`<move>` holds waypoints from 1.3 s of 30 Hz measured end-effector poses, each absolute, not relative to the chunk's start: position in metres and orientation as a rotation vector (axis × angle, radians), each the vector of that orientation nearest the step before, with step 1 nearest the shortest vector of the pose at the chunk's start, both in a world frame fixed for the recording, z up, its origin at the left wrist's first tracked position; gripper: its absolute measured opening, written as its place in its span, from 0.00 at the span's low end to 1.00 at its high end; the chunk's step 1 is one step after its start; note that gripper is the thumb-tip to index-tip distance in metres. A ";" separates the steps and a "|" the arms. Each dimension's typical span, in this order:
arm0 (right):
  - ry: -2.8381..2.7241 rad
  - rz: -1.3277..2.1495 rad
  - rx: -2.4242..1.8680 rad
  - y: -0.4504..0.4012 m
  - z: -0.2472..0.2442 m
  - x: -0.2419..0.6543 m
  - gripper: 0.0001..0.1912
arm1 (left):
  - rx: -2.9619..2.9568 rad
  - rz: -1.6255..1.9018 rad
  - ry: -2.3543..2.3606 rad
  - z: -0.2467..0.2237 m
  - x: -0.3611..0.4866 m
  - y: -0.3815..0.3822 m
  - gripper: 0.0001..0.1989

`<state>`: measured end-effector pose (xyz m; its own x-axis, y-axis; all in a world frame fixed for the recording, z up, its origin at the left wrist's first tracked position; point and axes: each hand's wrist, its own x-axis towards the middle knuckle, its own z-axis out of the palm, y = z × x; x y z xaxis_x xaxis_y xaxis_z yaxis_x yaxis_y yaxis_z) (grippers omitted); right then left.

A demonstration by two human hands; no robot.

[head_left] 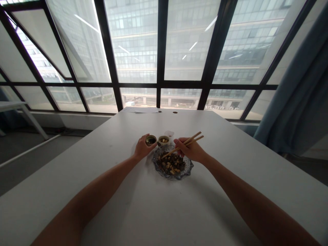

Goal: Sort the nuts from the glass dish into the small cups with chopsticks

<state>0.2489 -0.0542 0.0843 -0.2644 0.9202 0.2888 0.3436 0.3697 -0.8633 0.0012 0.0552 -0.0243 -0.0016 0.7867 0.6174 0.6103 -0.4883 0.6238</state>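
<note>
My left hand [144,147] is wrapped round a small round cup [151,140] with dark contents, which stands on the white table. Just right of it is a second small cup [163,140] holding pale yellowish pieces. My right hand [188,149] grips a pair of wooden chopsticks [193,139]. Their tips point down and left into a scalloped glass bowl [189,169], at the left part of a mix of dark bits and light brown, nut-like pieces [171,164]. Whether the tips pinch anything is too small to tell.
Behind the second cup stands a clear plastic container [169,134]. White sheets [142,110] lie at the far edge of the table [179,212], near two small round holes. Windows rise beyond, with a blue curtain [294,92] at the right and another table [12,106] at the left.
</note>
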 end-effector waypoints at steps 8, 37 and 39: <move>-1.677 0.858 -1.119 -0.050 0.086 0.256 0.35 | 2.092 1.501 1.471 -0.026 0.001 0.055 0.32; -1.688 0.217 -1.018 -0.046 0.095 0.287 0.32 | 2.181 1.746 1.337 -0.021 0.002 0.047 0.28; -1.583 0.218 -1.068 -0.041 0.095 0.291 0.33 | 2.184 1.725 1.360 -0.021 0.001 0.048 0.28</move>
